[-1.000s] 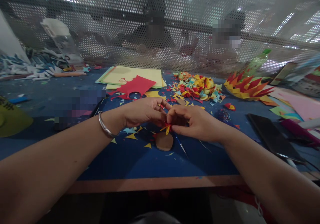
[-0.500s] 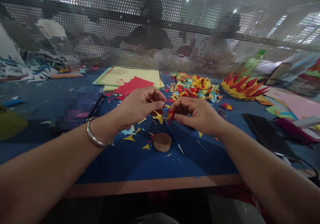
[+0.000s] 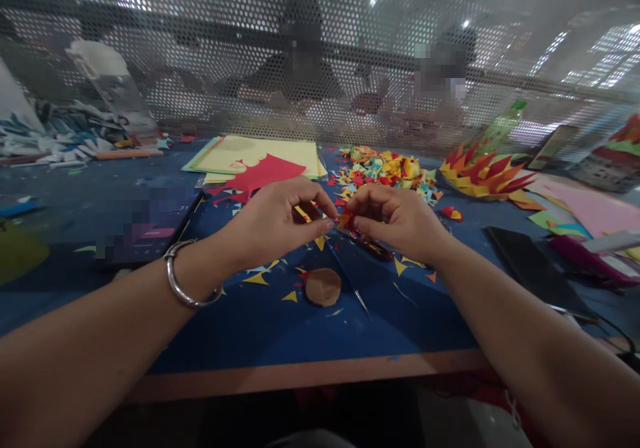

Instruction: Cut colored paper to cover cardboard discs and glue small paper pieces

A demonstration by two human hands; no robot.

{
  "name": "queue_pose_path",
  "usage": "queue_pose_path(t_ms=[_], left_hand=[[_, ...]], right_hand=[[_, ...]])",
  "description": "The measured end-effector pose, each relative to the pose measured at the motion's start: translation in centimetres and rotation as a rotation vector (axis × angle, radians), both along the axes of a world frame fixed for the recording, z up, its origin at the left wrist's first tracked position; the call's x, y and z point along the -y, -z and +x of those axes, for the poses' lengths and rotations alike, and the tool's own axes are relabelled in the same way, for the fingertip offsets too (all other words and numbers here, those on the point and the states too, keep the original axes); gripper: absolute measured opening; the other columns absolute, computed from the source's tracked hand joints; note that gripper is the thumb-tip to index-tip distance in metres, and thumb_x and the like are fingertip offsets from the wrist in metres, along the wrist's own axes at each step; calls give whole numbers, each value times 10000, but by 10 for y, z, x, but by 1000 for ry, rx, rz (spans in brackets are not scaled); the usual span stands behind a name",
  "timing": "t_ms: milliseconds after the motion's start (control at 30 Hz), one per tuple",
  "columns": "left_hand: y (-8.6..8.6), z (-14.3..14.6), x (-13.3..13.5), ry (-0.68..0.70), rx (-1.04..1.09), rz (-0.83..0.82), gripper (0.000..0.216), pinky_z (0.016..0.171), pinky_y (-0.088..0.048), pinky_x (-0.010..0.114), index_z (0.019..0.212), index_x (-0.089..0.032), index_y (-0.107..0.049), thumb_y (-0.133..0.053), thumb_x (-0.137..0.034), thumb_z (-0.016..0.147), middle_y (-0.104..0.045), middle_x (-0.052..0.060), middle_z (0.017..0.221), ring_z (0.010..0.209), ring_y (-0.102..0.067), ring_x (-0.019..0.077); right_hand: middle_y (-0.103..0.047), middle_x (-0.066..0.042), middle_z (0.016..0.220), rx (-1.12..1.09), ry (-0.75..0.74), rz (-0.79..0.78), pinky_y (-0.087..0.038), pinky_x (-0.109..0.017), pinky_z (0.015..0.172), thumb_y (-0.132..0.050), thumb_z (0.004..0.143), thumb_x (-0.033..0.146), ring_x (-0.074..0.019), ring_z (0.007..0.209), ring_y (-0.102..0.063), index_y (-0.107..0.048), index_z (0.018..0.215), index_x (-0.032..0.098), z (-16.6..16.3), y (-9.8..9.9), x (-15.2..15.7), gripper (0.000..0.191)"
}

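Note:
A small orange-and-red piece of folded paper (image 3: 343,221) is pinched between the fingertips of both my hands, above the middle of the blue table. My left hand (image 3: 285,218), with a silver bangle at the wrist, grips its left side with thumb and fingers. From the right, my right hand (image 3: 400,220) closes on it, covering part of it. Beneath lie a thin blue paintbrush (image 3: 351,281) and a round brown disc (image 3: 323,287). Yellow paper scraps (image 3: 257,279) are scattered around them.
Beyond my hands are a heap of small folded coloured papers (image 3: 387,168), a red paper sheet (image 3: 265,178) and yellow sheets (image 3: 270,148). A spiky orange paper ring (image 3: 485,178), a black phone (image 3: 535,268) and a tablet-like device (image 3: 155,228) flank them. A perforated screen (image 3: 210,55) stands behind.
My left hand has moved slightly right and down, so its fingertips now meet those of my right hand at the orange-and-red paper. The view has shifted slightly.

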State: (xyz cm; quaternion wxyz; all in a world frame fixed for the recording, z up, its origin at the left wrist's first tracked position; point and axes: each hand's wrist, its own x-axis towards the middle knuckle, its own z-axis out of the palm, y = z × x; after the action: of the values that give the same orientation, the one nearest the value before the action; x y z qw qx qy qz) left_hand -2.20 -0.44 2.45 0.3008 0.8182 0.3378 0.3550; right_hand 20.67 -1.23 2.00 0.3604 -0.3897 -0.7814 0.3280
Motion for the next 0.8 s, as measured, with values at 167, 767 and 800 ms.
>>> queue_pose_path(t_ms=[167,767,800], left_hand=[[-1,0,0,-10,-28,7,148,685,-518,261,935,-167,-721,-690,-265,828,-703,48,937,763,-647,139],[12,6,-7,84,64,-119,149,612,-494,249,929,-170,-642,-699,-256,822,-662,2,755,687,-631,132],[12,7,-7,83,67,-119,148,600,-486,244,931,-169,-643,-698,-252,821,-658,-1,745,672,-622,127]], right_hand=[[-586,36,656,9,5,0,-413,-213,504,-676,848,199,-77,550,-523,-624,925,155,0,0,0,103],[-599,34,641,25,-19,-3,-390,-217,462,-656,859,203,-84,530,-535,-616,925,168,-1,2,0,85],[-602,36,643,20,-22,0,-392,-217,467,-657,859,202,-81,529,-532,-616,923,168,-1,2,0,83]])
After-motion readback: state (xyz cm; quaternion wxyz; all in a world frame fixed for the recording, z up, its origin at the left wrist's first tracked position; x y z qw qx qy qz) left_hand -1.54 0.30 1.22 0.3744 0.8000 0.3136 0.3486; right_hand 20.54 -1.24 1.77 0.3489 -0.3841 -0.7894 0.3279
